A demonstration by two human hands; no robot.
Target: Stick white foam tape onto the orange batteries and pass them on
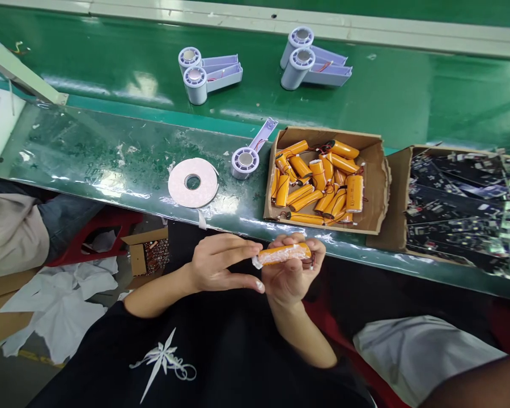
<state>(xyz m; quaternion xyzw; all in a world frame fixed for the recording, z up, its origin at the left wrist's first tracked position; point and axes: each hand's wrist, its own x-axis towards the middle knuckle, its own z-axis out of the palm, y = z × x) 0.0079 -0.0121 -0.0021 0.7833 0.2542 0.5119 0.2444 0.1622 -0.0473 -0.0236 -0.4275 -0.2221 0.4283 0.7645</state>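
Observation:
In front of my chest, my right hand (292,277) is closed around an orange cylindrical battery cell (276,255), lying nearly level. A crumpled whitish strip of adhesive runs along its side, with a loose bit at the left end. My left hand (225,263) reaches in from the left, index fingertip at that end of the cell. Its thumb is stretched out below, apart from the fingers, with a small white speck on the tip. Beyond the hands, a roll of white tape (178,190) lies flat on the bench, near a lavender plastic housing (243,161) with a long arm.
A cardboard box (374,170) of orange cells stands behind my hands. Right of it another box (402,198) holds dark circuit boards. Several lavender housings (195,90) stand on the green surface (123,51) farther back. People sit on both sides; white paper scraps (63,306) lie lower left.

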